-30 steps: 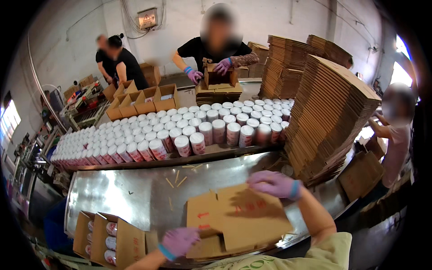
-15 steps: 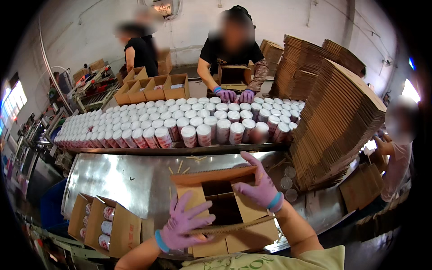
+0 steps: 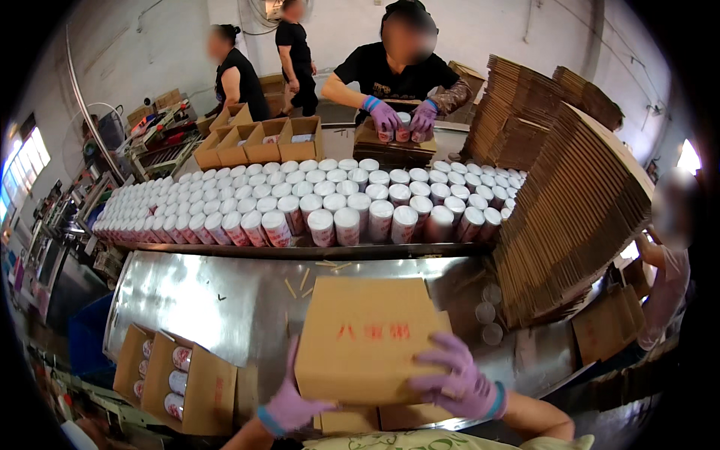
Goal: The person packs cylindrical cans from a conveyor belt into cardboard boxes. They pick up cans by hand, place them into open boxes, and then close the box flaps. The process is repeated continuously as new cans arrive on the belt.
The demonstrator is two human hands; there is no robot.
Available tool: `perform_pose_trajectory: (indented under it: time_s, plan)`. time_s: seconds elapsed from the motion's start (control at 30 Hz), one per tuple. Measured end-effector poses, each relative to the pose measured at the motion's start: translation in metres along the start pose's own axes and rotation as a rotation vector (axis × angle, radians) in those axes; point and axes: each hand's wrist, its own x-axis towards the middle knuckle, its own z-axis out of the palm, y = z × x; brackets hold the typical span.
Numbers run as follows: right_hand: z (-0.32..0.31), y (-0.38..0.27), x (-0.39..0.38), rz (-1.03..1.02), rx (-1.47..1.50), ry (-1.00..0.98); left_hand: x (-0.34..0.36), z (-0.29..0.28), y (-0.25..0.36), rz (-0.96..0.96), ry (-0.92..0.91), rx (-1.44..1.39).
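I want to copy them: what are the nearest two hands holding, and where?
A cardboard box, by its sides: the left hand holds it at the lower left, the right hand at the lower right.

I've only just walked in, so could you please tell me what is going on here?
The person's gloved left hand and right hand hold a cardboard box over the metal table. White-topped cans stand in rows beyond, and open boxes holding cans sit at the left. Across the rows, a co-worker's hands are on three more cans.
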Motion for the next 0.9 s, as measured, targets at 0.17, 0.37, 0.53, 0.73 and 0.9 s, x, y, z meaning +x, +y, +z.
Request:
perform_pose_trajectory:
  time_s: [0.17, 0.37, 0.53, 0.73, 0.9]
  plan:
    - [0.006, 0.021, -0.023, -0.101, 0.332, -0.409, -0.059, -0.043, -0.064, 0.131, -0.358, 0.648]
    - [-0.013, 0.144, 0.098, 0.442, 0.317, -0.251, 0.100, -0.062, -0.012, -0.384, 0.216, 0.431]
    - [0.048, 0.269, 0.214, 0.348, -0.663, -0.049, 0.319, -0.056, -0.007, 0.595, 0.243, 1.289]
    - [0.071, 0.283, 0.198, 0.231, -0.628, -0.069, 0.350, -0.056, -0.055, 0.523, 0.220, 1.658]
    - [0.069, 0.268, 0.194, 0.207, -0.692, -0.116, 0.359, -0.046, -0.044, 0.566, 0.132, 1.552]
